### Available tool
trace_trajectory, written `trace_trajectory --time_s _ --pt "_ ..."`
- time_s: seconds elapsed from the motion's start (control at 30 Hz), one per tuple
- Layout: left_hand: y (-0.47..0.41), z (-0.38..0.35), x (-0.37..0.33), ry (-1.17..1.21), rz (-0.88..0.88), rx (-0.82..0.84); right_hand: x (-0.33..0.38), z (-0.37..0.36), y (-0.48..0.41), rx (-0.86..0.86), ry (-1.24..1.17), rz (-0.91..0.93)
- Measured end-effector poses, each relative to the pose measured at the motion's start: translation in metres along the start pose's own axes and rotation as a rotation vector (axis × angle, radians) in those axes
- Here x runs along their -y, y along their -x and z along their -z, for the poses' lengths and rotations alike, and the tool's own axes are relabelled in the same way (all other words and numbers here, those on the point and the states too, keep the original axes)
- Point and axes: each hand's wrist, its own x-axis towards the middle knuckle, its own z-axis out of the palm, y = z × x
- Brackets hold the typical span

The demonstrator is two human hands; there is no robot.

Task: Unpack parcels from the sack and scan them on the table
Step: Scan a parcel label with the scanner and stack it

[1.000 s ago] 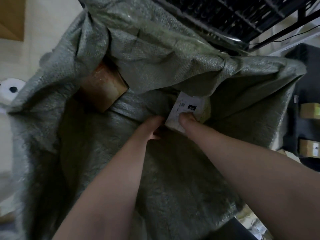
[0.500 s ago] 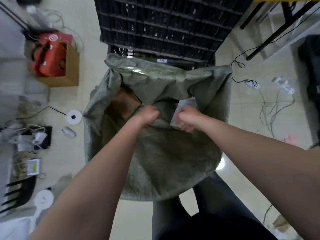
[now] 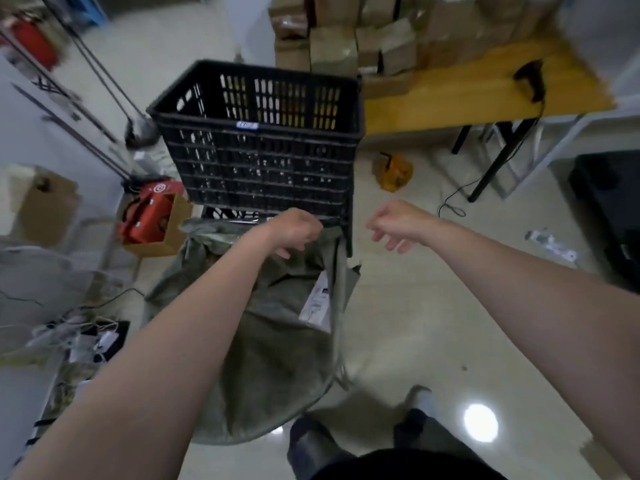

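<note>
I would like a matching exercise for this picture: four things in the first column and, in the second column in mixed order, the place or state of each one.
Things:
1. crate
2. scanner
3. white parcel
4. right hand

Places or states:
A. inside the sack, at its right side
B. on the yellow table
C. holds nothing, loose in the air
D. black, standing just behind the sack

Pairs: 1-D, 2-B, 3-A, 4-C
</note>
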Motion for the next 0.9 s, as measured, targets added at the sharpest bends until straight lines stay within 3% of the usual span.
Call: trace_trajectory --time_s 0.2,0.43,0.7,0.9 --pt "-0.008 -0.031 -0.124 -0.013 -0.076 0.017 -0.047 0.138 0.019 -0.077 0.129 0.051" --pt "-0.043 -0.030 -0.225 -0.043 -0.170 -0.025 -0.068 0.240 0.006 -0.136 0.116 0.092" --pt "-0.148 0.003 -0.315 -0.013 -0.206 -0.010 -0.063 0.331 -0.080 -0.150 0.086 0.071" --pt "-0.250 0.070 -0.379 0.004 -0.206 0.006 -0.024 0.411 -0.172 -0.223 0.045 0.037"
